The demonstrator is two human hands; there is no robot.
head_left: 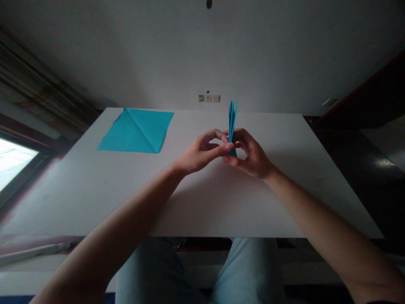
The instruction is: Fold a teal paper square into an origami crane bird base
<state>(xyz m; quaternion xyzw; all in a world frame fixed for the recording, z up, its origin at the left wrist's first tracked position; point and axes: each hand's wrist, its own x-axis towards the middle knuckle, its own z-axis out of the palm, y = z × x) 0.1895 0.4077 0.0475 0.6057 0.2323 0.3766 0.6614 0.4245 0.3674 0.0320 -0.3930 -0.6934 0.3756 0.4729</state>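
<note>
A narrow folded blue paper stands upright between my hands, its several layers fanning apart slightly at the top. My left hand pinches it low down from the left, thumb on the near side. From the right, my right hand grips its lower part with thumb and fingers. The paper's bottom end is partly covered by my fingers. Farther left on the table lies a flat sheet of blue paper with a diagonal crease.
The white table reaches from my lap to the grey wall. Wall sockets sit just behind its far edge. A curtain and a bright window are at the left. My legs are under the near edge.
</note>
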